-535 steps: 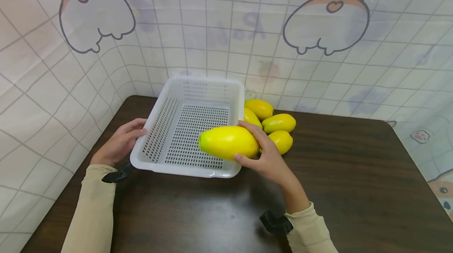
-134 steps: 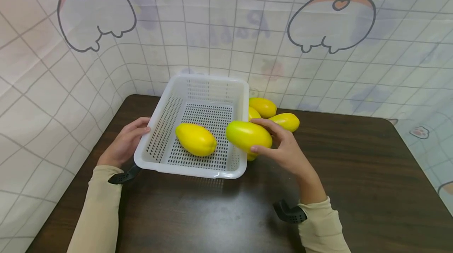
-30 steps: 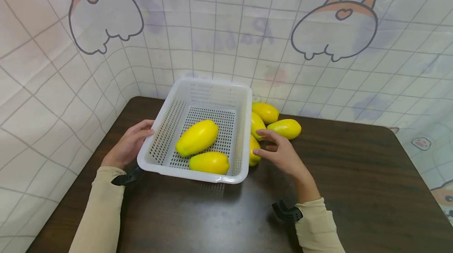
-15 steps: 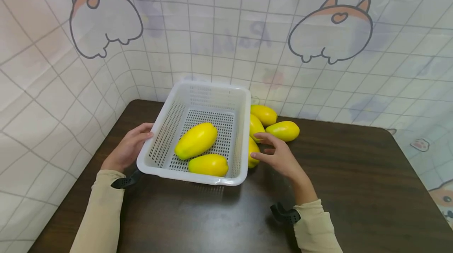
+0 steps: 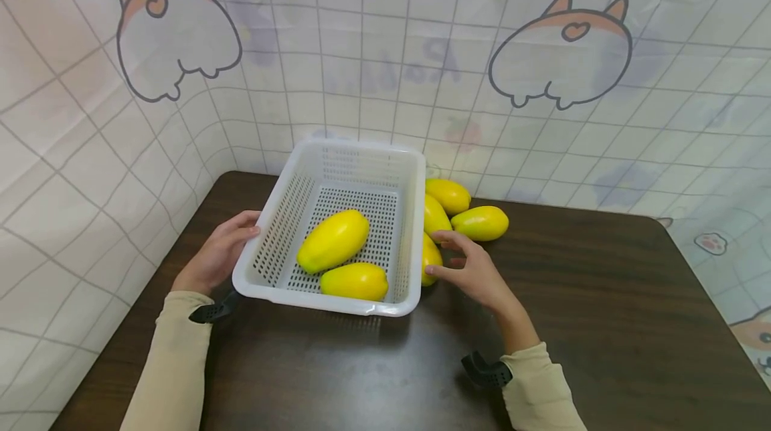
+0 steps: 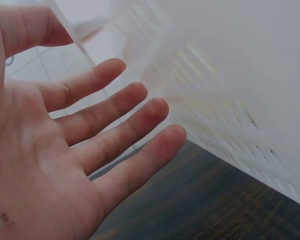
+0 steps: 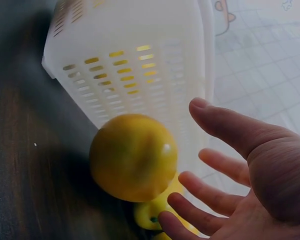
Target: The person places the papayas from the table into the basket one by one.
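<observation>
In the head view two yellow papayas, a larger one [image 5: 333, 241] and a smaller one [image 5: 355, 282], lie in a white perforated plastic basket [image 5: 327, 302]. My left hand [image 5: 221, 250] is at its left side, thumb over the rim. The left wrist view shows its fingers [image 6: 155, 150] straight and spread along the outer wall. To the right of the basket, my right hand [image 5: 476, 274] reaches toward a papaya [image 5: 431, 261] beside the wall, thumb and fingers apart. In the right wrist view that papaya [image 7: 133, 157] sits in front of the bare palm, with nothing gripped.
More papayas lie behind the near one: one against the basket [image 5: 435, 217], one at the back [image 5: 448, 196], one at the right [image 5: 480, 223]. All rest on a dark wooden table [image 5: 602, 297]. A patterned white wall cloth [image 5: 385, 49] stands behind and left.
Earlier my right hand held a papaya over the basket, then another at its right rim; two now lie inside. Over the last second the hands have barely moved; the view has shifted slightly.
</observation>
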`<action>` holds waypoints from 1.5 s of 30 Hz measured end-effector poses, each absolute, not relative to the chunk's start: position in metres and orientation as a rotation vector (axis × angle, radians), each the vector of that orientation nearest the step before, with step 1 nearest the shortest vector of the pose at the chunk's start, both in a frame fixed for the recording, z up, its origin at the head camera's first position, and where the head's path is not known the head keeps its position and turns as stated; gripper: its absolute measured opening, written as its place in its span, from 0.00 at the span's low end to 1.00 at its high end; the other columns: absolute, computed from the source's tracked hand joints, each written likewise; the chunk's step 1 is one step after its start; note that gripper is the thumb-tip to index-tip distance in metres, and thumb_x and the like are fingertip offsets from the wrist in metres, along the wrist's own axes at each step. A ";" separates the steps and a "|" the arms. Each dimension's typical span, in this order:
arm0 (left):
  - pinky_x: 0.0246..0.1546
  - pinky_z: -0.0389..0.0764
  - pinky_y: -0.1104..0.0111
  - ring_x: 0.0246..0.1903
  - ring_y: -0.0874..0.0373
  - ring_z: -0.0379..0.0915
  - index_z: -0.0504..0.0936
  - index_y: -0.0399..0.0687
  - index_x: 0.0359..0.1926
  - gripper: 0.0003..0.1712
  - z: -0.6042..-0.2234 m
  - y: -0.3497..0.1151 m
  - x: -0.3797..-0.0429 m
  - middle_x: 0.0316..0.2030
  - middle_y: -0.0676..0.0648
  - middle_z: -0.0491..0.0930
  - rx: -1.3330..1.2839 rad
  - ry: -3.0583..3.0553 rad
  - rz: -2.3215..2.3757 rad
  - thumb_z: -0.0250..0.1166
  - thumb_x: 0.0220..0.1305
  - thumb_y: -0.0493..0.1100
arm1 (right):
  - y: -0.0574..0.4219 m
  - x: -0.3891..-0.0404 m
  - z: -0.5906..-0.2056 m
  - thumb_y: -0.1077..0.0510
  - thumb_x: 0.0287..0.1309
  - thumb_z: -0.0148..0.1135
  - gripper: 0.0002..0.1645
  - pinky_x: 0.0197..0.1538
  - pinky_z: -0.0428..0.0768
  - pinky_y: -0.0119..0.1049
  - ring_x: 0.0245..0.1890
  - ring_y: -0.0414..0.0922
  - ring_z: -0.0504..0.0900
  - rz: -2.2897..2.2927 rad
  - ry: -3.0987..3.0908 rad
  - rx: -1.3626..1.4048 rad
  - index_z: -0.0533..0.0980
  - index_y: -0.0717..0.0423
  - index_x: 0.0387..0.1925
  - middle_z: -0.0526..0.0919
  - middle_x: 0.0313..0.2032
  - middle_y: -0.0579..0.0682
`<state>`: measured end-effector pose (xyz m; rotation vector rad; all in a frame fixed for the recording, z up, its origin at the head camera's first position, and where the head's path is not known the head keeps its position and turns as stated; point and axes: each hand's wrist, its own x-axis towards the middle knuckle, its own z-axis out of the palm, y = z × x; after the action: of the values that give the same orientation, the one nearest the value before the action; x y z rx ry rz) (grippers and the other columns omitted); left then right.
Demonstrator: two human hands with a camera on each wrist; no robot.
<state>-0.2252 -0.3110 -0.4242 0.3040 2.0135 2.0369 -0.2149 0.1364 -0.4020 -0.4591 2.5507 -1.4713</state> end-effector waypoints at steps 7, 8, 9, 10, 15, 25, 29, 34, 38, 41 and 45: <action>0.47 0.82 0.61 0.47 0.59 0.78 0.65 0.49 0.64 0.19 -0.423 -0.311 -0.226 0.53 0.51 0.71 0.301 2.020 2.036 0.46 0.76 0.45 | 0.135 -0.216 -0.407 0.50 0.53 0.71 0.38 0.62 0.71 0.57 0.63 0.57 0.69 -1.465 2.583 -0.459 0.68 0.52 0.64 0.72 0.64 0.53; 0.47 0.82 0.61 0.48 0.59 0.78 0.65 0.50 0.64 0.19 -0.423 -0.310 -0.227 0.53 0.51 0.71 0.300 2.023 2.035 0.46 0.76 0.46 | 0.134 -0.217 -0.408 0.50 0.53 0.71 0.38 0.62 0.72 0.57 0.63 0.57 0.69 -1.465 2.591 -0.461 0.68 0.52 0.64 0.72 0.64 0.53; 0.47 0.82 0.61 0.48 0.59 0.78 0.65 0.50 0.64 0.19 -0.423 -0.311 -0.227 0.53 0.51 0.71 0.299 2.023 2.037 0.46 0.76 0.46 | 0.134 -0.217 -0.409 0.50 0.53 0.71 0.38 0.62 0.72 0.57 0.63 0.57 0.69 -1.466 2.597 -0.459 0.68 0.51 0.64 0.72 0.64 0.53; 0.47 0.82 0.62 0.47 0.59 0.78 0.65 0.50 0.64 0.19 -0.424 -0.311 -0.226 0.53 0.51 0.71 0.297 2.022 2.038 0.46 0.76 0.46 | 0.133 -0.217 -0.410 0.51 0.53 0.71 0.38 0.62 0.72 0.57 0.63 0.57 0.69 -1.469 2.600 -0.456 0.68 0.51 0.63 0.72 0.64 0.52; 0.47 0.82 0.61 0.47 0.59 0.78 0.64 0.49 0.64 0.19 -0.425 -0.312 -0.226 0.53 0.51 0.71 0.319 2.010 2.039 0.45 0.76 0.45 | 0.132 -0.220 -0.417 0.52 0.53 0.71 0.37 0.60 0.73 0.58 0.63 0.58 0.70 -1.450 2.631 -0.463 0.68 0.53 0.63 0.72 0.64 0.55; 0.47 0.82 0.61 0.48 0.58 0.79 0.65 0.51 0.64 0.19 -0.425 -0.313 -0.226 0.54 0.52 0.72 0.314 2.010 2.051 0.46 0.75 0.45 | 0.128 -0.221 -0.422 0.53 0.51 0.73 0.37 0.59 0.75 0.57 0.62 0.58 0.70 -1.454 2.627 -0.466 0.69 0.53 0.62 0.71 0.63 0.56; 0.47 0.82 0.61 0.48 0.58 0.78 0.65 0.49 0.64 0.19 -0.425 -0.312 -0.226 0.54 0.51 0.72 0.315 2.000 2.050 0.46 0.76 0.45 | 0.127 -0.220 -0.424 0.54 0.50 0.73 0.39 0.57 0.77 0.54 0.59 0.56 0.70 -1.461 2.623 -0.461 0.68 0.54 0.63 0.70 0.62 0.57; 0.47 0.82 0.61 0.47 0.58 0.78 0.64 0.49 0.64 0.19 -0.424 -0.311 -0.226 0.54 0.50 0.71 0.319 2.019 2.032 0.46 0.76 0.45 | 0.126 -0.220 -0.428 0.54 0.49 0.74 0.40 0.55 0.78 0.51 0.57 0.55 0.71 -1.469 2.632 -0.471 0.68 0.53 0.63 0.70 0.62 0.57; 0.46 0.82 0.61 0.47 0.58 0.78 0.64 0.49 0.64 0.19 -0.423 -0.311 -0.225 0.53 0.50 0.72 0.313 2.012 2.039 0.46 0.76 0.44 | 0.124 -0.221 -0.431 0.55 0.49 0.74 0.40 0.55 0.79 0.52 0.58 0.56 0.72 -1.481 2.636 -0.477 0.68 0.54 0.63 0.69 0.62 0.57; 0.46 0.82 0.61 0.47 0.58 0.78 0.65 0.49 0.64 0.19 -0.423 -0.312 -0.225 0.53 0.51 0.72 0.313 2.004 2.041 0.45 0.76 0.44 | 0.122 -0.221 -0.433 0.55 0.49 0.74 0.41 0.56 0.78 0.52 0.59 0.56 0.71 -1.466 2.651 -0.464 0.67 0.52 0.64 0.68 0.63 0.56; 0.47 0.82 0.61 0.47 0.58 0.78 0.65 0.49 0.64 0.19 -0.423 -0.311 -0.226 0.53 0.50 0.72 0.313 2.002 2.035 0.46 0.76 0.45 | 0.120 -0.221 -0.436 0.53 0.48 0.75 0.42 0.57 0.77 0.53 0.60 0.55 0.70 -1.442 2.679 -0.441 0.66 0.50 0.64 0.68 0.64 0.55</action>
<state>-0.2258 -0.3114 -0.4234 0.3133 2.0017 2.0354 -0.2214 0.1199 -0.4361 -0.4407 2.6794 -1.4422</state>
